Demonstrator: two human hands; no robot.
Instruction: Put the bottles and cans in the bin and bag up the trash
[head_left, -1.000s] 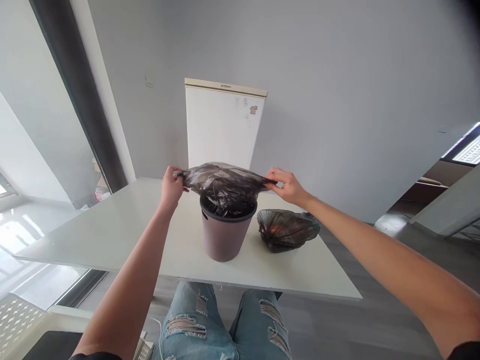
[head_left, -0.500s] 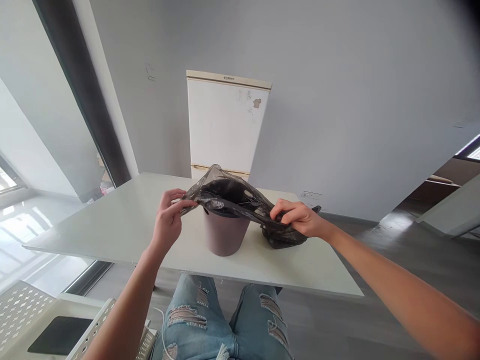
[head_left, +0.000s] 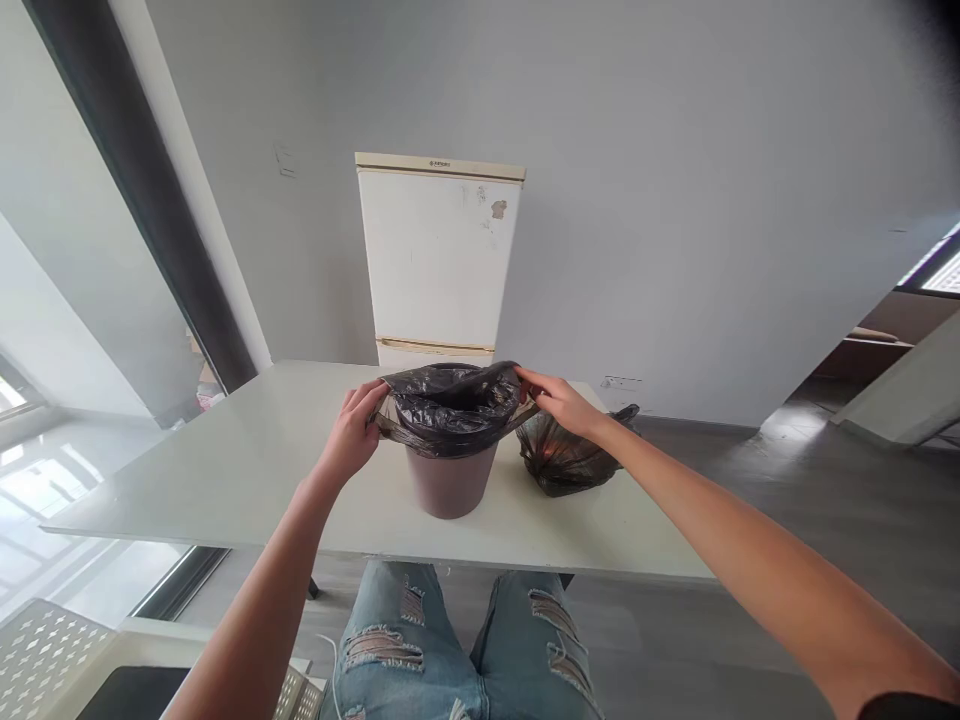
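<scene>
A small mauve bin [head_left: 450, 485] stands on the white table [head_left: 247, 470] in front of me. A black plastic bag [head_left: 450, 405] lines it, its mouth folded over the rim. My left hand [head_left: 356, 435] grips the bag's edge on the bin's left side, fingers closed on the plastic. My right hand [head_left: 559, 402] holds the bag's edge on the right side of the rim. A second black bag [head_left: 566, 455], filled and tied, lies on the table just right of the bin, under my right wrist.
A white fridge [head_left: 439, 260] stands against the grey wall behind the table. A window and dark pillar [head_left: 142, 200] are at the left. My knees in ripped jeans [head_left: 457, 640] show below the table's near edge. A perforated white surface [head_left: 45, 650] sits at bottom left.
The bag was held stretched above the bin; both hands have come down and pulled its mouth over the rim, so it now wraps the bin's top.
</scene>
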